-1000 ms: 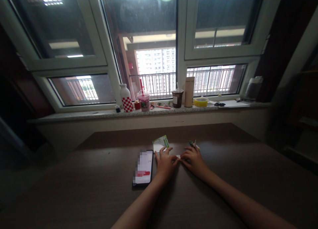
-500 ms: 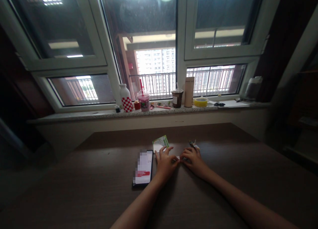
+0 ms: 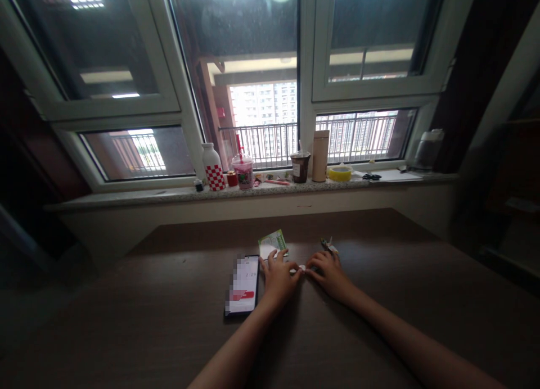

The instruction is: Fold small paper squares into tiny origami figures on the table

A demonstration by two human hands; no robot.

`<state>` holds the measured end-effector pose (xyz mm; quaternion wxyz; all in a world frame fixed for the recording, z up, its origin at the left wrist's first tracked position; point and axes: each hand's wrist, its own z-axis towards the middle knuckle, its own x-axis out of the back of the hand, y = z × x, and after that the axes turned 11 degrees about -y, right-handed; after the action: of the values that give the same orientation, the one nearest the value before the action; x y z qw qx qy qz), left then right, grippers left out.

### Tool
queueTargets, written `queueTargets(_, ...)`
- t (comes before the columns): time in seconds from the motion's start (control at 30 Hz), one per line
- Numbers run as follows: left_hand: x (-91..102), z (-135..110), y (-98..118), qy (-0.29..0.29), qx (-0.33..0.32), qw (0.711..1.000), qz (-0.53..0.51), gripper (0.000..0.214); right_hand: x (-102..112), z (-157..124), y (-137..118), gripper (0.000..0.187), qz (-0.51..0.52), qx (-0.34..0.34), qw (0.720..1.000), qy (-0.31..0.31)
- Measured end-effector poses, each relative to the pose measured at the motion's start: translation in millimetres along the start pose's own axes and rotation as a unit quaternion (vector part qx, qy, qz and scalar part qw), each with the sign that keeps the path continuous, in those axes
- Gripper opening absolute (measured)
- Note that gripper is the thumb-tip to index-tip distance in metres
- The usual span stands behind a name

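Observation:
My left hand [image 3: 279, 276] and my right hand [image 3: 329, 272] meet near the middle of the brown table, fingertips almost touching. Between them is a small white piece [image 3: 302, 268], pinched by thumb and finger on both sides; its kind is too small to make out. The other fingers of my left hand are spread toward a green and white card or packet [image 3: 272, 243]. Left of that hand lies a phone [image 3: 243, 286] with its screen lit. Just beyond my right fingers sits a small dark and whitish object [image 3: 328, 245], partly covered by the hand.
The dark wooden table [image 3: 169, 333] ends near the window wall. On the sill [image 3: 177, 194] stand a checkered bottle [image 3: 214, 167], a pink drink cup [image 3: 243, 171], a brown drink cup [image 3: 300, 167], a tan flask [image 3: 320, 155], yellow tape [image 3: 340, 173] and black scissors [image 3: 372, 176].
My fingertips have parted slightly, and more of the small white piece shows between them. The phone and the card lie as before.

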<state>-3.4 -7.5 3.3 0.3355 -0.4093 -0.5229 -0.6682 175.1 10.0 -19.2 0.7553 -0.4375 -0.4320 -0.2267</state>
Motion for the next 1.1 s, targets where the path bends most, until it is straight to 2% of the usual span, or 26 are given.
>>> queueTargets(0.23, 0.9, 2.4, 0.8, -0.02, 0.021, 1.0, 0.0, 0.016, -3.9, 2.8, 3.6, 0.02, -0.027, -0.038, 0.999, 0.024)
queueTargets(0.5, -1.1, 7.3, -1.2, -0.041, 0.042, 0.998, 0.002, 0.017, 0.4, 3.3, -6.0, 0.022, -0.06, -0.08, 0.995, 0.002)
queueTargets(0.83, 1.6, 8.5, -2.0, -0.067, 0.049, 0.996, -0.014, 0.019, -0.4, 6.9, -11.2, 0.019, -0.044, -0.143, 0.989, -0.02)
queueTargets(1.1, 2.4, 10.1, -1.9, -0.071, 0.049, 0.996, -0.011, 0.019, -0.2, 8.1, -15.2, 0.017, -0.046, -0.159, 0.986, -0.025)
